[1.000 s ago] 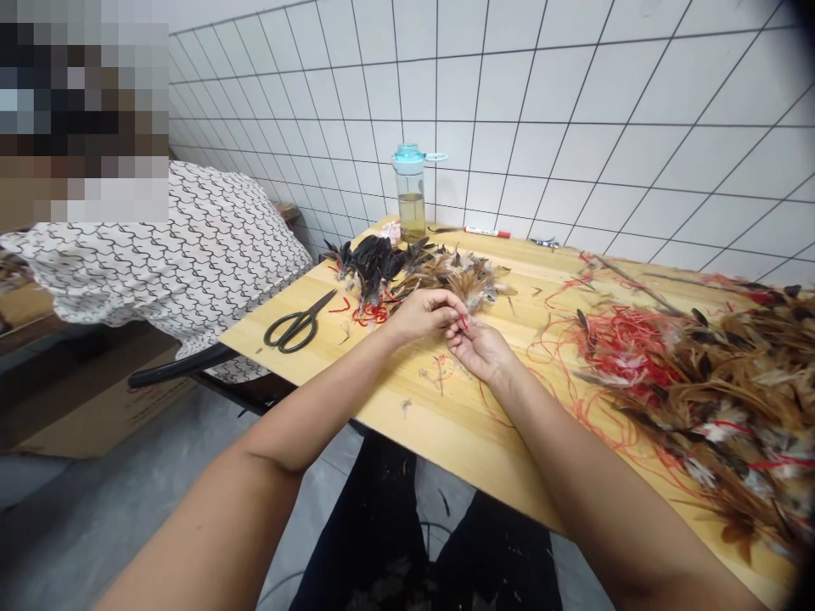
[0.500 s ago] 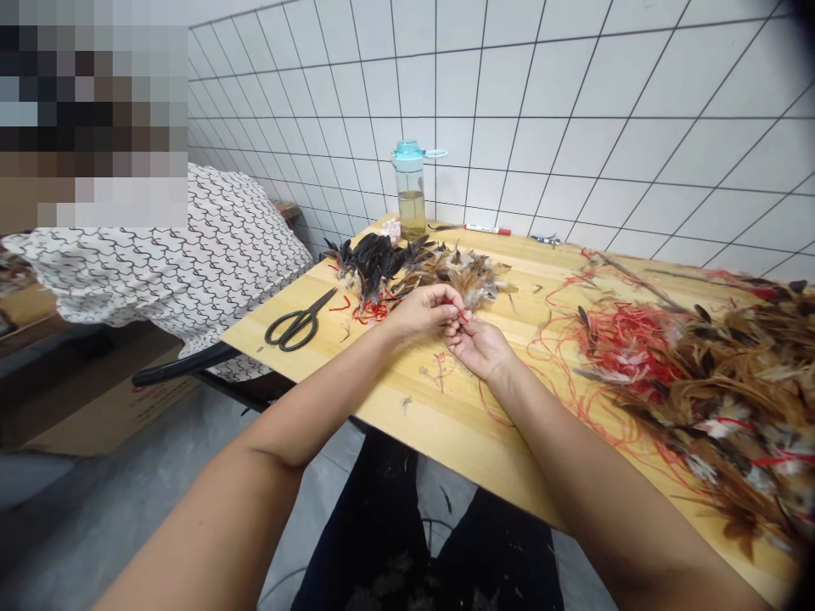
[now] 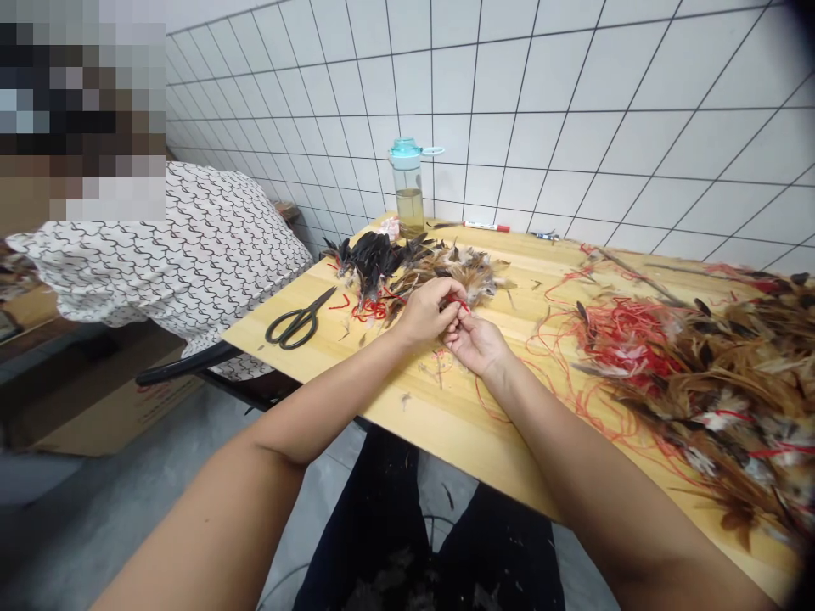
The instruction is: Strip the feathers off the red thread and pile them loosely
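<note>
My left hand (image 3: 431, 311) and my right hand (image 3: 474, 341) meet over the wooden table (image 3: 407, 399), fingertips pinched together. Between them shows a short piece of red string (image 3: 459, 303), gripped by both hands; its ends are partly hidden by the fingers. Just beyond lie brown and tan feathers (image 3: 471, 270), with a bunch of black feathers (image 3: 373, 259) to their left. Red string pieces (image 3: 371, 309) lie beside my left hand. Farther left, black-handled scissors (image 3: 299, 322) rest partly open on the table.
A bottle (image 3: 408, 187) with a blue lid stands near the tiled wall. A red-and-white marker (image 3: 486, 227) lies beside it. On the right are tangled red strings (image 3: 627, 335) and a large heap of brown feathers (image 3: 751, 365). A person in a patterned garment (image 3: 210, 246) sits at left.
My left hand has turned slightly and its fingers have shifted around the red string, a little more of which shows. The camera view has moved slightly. Both hands stay together.
</note>
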### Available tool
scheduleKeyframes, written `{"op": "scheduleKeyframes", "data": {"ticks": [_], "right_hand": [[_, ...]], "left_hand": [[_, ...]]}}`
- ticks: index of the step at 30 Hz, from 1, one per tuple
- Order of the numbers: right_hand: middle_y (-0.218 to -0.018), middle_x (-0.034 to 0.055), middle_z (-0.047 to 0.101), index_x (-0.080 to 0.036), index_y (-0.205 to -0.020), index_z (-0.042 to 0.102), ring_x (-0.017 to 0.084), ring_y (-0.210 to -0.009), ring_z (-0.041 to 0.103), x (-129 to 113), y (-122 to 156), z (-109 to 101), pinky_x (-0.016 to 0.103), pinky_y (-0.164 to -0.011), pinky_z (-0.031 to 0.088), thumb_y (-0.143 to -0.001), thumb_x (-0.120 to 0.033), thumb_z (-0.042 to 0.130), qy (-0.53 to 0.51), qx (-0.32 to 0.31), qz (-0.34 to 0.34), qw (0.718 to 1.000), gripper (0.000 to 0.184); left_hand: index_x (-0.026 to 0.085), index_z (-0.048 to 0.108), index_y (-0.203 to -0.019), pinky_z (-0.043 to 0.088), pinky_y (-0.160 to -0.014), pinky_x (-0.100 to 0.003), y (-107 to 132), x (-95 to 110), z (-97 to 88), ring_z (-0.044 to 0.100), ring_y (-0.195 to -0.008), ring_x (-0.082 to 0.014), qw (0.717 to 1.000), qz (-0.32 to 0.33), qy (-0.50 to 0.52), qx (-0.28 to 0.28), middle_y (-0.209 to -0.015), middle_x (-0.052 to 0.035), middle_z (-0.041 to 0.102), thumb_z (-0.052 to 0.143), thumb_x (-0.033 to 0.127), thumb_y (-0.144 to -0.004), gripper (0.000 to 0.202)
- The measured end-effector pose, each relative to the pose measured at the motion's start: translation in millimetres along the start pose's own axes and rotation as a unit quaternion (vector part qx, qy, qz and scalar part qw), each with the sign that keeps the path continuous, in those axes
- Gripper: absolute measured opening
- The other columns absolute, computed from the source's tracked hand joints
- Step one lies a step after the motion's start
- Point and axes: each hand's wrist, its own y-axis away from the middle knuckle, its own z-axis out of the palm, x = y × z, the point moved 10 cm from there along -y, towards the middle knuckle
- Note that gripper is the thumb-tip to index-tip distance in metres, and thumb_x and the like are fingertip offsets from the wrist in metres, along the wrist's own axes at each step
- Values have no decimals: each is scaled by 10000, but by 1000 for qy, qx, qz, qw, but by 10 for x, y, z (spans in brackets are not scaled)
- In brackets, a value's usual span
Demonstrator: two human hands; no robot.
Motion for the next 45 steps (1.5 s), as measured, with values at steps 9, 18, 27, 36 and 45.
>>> {"op": "scheduleKeyframes", "data": {"ticks": [9, 18, 27, 36, 45], "right_hand": [[-516, -61, 432, -178, -713, 447, 51, -422, 388, 1, 59, 30, 129, -421, 324, -971, -134, 373, 7, 19, -9, 1000, 272], [-518, -65, 439, -180, -736, 445, 51, -412, 402, 62, 72, 60, 123, -410, 322, -967, -111, 357, -3, 12, 9, 1000, 257], [-545, -36, 474, -169, -732, 470, 56, -453, 453, 98, 63, 21, 117, -409, 334, -974, -136, 335, 11, 23, 50, 998, 279], [-554, -21, 500, -142, -725, 529, 50, -474, 467, 33, 104, 34, 122, -421, 295, -951, -155, 416, 144, 30, 15, 989, 253], [-621, -30, 570, -173, -808, 639, 115, -582, 488, -728, 99, -113, 250, -586, 402, -681, -298, 666, 447, 101, -304, 835, 180]], "left_hand": [[168, 605, -878, 452, -802, -242, 42, 141, 31, 573, -852, -133, 993, 82, -69, 46, -882, -39, 626, 501, 70, -854, 145], [165, 597, -846, 445, -788, -243, 3, 51, 57, 576, -806, -125, 1000, 21, 4, 12, -845, -25, 645, 527, 79, -809, 117], [162, 590, -838, 439, -733, -222, -25, -108, 182, 578, -762, -109, 993, -3, 86, -78, -811, -3, 637, 505, 140, -822, 90], [169, 539, -836, 414, -681, -229, -29, -318, 140, 507, -671, -94, 985, -74, 128, -86, -753, 23, 566, 501, 183, -823, 42], [163, 562, -813, 389, -689, -235, 4, -364, 140, 494, -688, -101, 984, -80, 109, -112, -738, 22, 573, 524, 186, -794, 48]]}}
